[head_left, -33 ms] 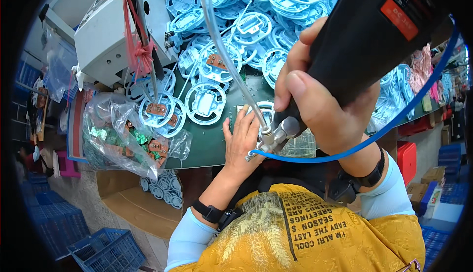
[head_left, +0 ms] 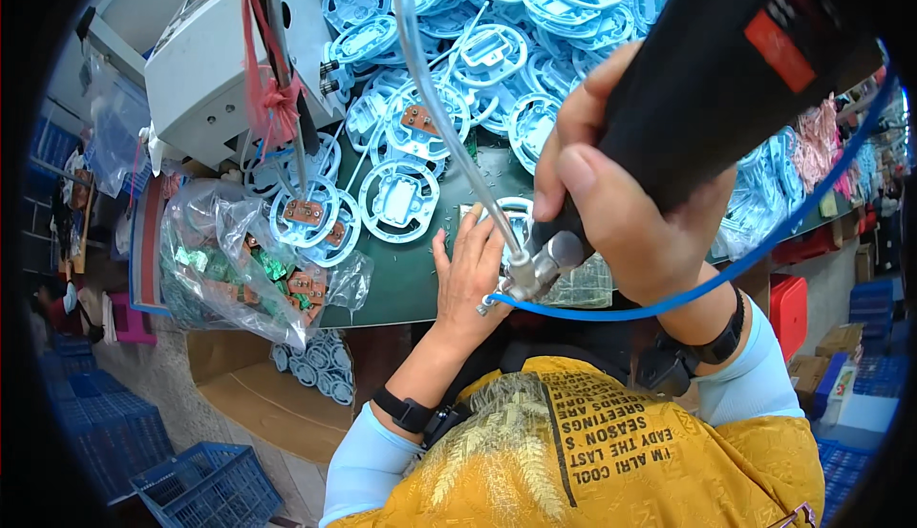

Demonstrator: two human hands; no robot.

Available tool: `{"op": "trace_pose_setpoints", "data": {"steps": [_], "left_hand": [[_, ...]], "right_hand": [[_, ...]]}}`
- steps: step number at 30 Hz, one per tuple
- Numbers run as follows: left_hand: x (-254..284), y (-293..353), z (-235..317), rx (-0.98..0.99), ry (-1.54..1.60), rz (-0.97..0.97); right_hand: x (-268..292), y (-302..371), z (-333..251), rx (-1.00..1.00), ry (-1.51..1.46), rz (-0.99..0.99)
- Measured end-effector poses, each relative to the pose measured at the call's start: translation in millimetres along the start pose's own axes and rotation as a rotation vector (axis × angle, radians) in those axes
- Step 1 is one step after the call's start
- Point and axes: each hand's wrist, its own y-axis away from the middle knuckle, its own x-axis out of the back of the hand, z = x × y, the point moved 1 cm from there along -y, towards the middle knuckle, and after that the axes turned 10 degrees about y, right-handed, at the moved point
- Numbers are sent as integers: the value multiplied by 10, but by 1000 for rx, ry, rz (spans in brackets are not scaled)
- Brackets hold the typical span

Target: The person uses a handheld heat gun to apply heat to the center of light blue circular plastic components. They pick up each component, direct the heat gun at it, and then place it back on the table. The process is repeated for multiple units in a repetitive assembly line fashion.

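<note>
My right hand (head_left: 626,179) is closed round a black power screwdriver (head_left: 707,79), tilted with its metal head (head_left: 535,268) down over the bench. A clear tube (head_left: 447,117) and a blue hose (head_left: 659,308) run to that head. My left hand (head_left: 470,275) lies with fingers stretched out against a light blue round plastic part (head_left: 516,207) under the head. The hand and tool hide most of that part, and the tool's tip cannot be made out. Several similar parts (head_left: 399,201) lie just left, some with brown circuit boards (head_left: 304,213) on them.
A large heap of light blue parts (head_left: 487,55) covers the far bench. At the left stand a white machine box (head_left: 215,79) and a clear bag of circuit boards (head_left: 253,265). Below the green bench top (head_left: 382,306) are a cardboard box (head_left: 258,389) and blue crates (head_left: 205,485).
The screwdriver and my right hand have shifted very slightly, and the blue hose has moved a little with them. My left hand stays in place.
</note>
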Motion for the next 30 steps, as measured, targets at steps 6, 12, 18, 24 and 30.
{"op": "trace_pose_setpoints", "data": {"steps": [6, 12, 18, 24, 30], "left_hand": [[0, 5, 45, -43, -148, 10], [69, -13, 110, 16, -316, -107], [178, -56, 282, 53, -359, -193], [-63, -261, 282, -115, -426, -323], [-99, -247, 251, -195, -401, -292]], "right_hand": [[-41, 64, 13, -20, -31, 34], [159, -57, -215, -167, -97, 142], [835, -236, -319, -13, -3, 246], [735, -195, -48, -31, 42, 279], [612, -156, 4, -110, -3, 273]]}}
